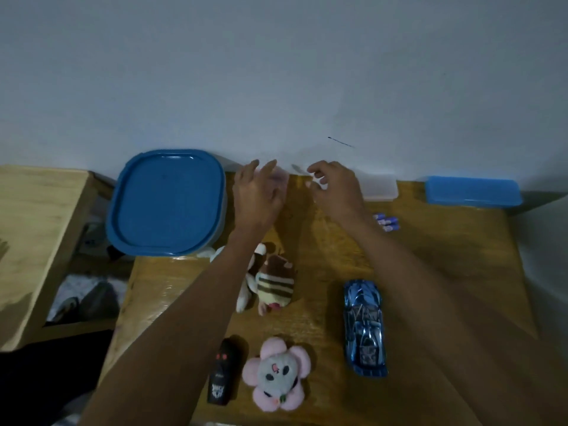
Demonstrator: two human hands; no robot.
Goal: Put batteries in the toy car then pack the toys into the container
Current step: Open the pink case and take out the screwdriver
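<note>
A shiny blue toy car (364, 325) lies on the wooden table (445, 256) at the right front. Several small purple batteries (386, 222) lie behind it, beside my right forearm. A black remote (222, 375) and a pink flower plush (276, 375) sit at the front, and a striped brown plush (273, 282) lies under my left forearm. A translucent white box (379, 187) stands against the wall. My left hand (258, 195) hovers left of it with fingers spread. My right hand (335, 189) is over the box's left part, fingers curled; the spot between my hands is blurred.
A large container with a blue lid (166, 201) stands at the table's back left corner. A flat blue lid (473, 192) lies at the back right by the wall. A second wooden surface (33, 229) is to the left, across a gap with dark clutter below.
</note>
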